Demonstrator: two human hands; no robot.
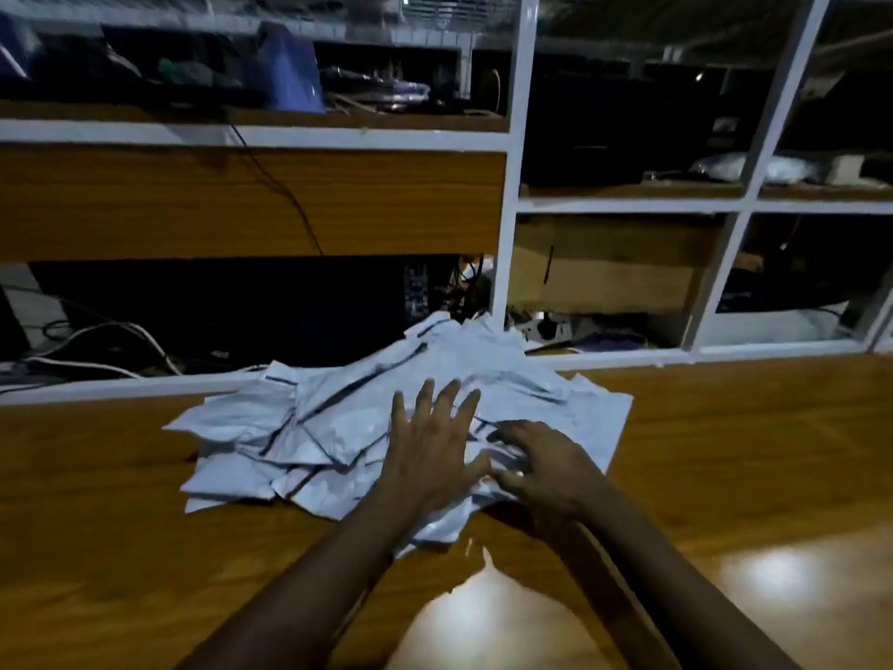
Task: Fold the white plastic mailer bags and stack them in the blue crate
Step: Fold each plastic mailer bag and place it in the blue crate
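Both hands are on the pile of mailer bags (pixel 338 427). The left hand (pixel 430 452) lies flat with fingers spread, pressing the plastic down. The right hand (pixel 546 471) curls its fingers round a bag's near edge, apparently gripping it. The crumpled pile sits on the wooden bench (pixel 145 548), just in front of the white-framed shelving (pixel 512 186). No blue crate is in view. To do this well, pin the heap with the flat palm, draw out one bag only, and smooth it before creasing, since slick plastic slides.

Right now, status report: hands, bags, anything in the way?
Left hand flat, pressing the mailer bag pile. Right hand curled, gripping the pile's near edge. Blue crate not in view.
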